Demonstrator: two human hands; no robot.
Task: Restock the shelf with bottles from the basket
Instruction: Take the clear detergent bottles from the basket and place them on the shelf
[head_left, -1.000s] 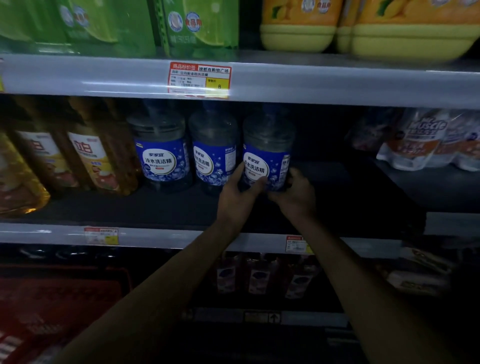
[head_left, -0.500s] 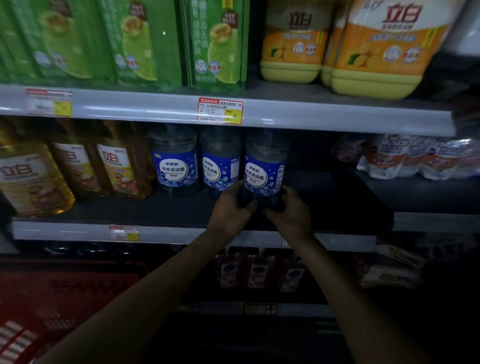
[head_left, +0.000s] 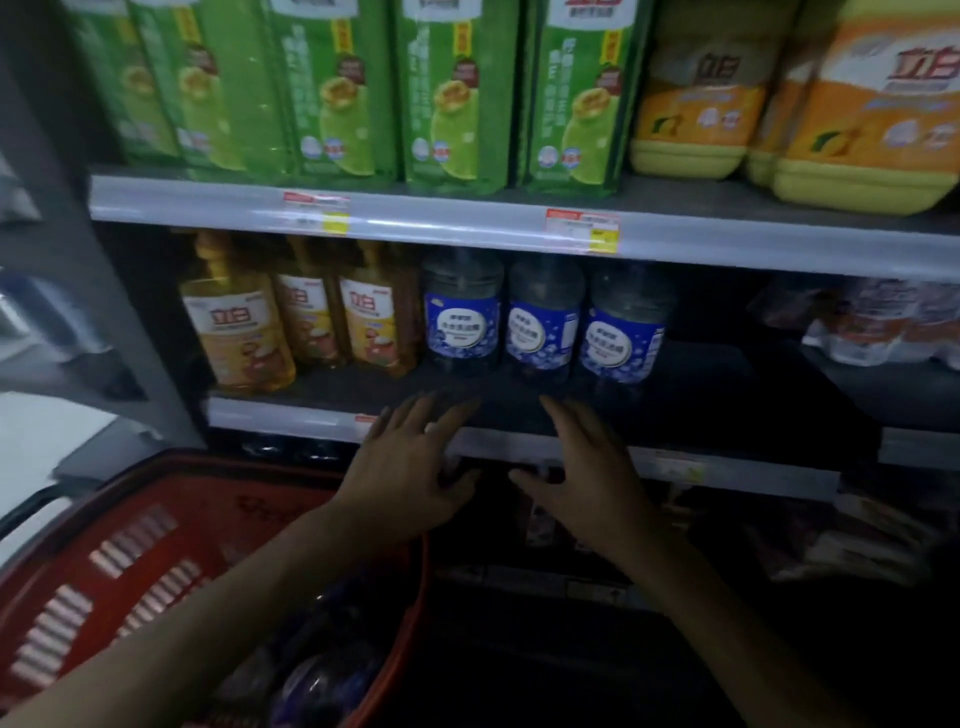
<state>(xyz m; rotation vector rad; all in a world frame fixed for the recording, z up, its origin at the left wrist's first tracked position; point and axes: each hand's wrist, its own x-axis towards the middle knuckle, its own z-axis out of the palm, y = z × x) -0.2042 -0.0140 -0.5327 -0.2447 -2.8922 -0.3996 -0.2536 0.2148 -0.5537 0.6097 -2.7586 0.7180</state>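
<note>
Grey-lit left hand (head_left: 410, 467) and right hand (head_left: 587, 478), fingers splayed, empty, before shelf lip (head_left: 291, 415). Blue-label bottles (head_left: 621, 338) stand at 12 o'clock. Seemingly between placements; next: reach to red basket (head_left: 156, 467), 7 o'clock, grip a bottle.

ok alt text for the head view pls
The left hand and right hand hover open and empty before a shop shelf where three blue-labelled bottles stand in a row. A red basket sits lower left.
</note>
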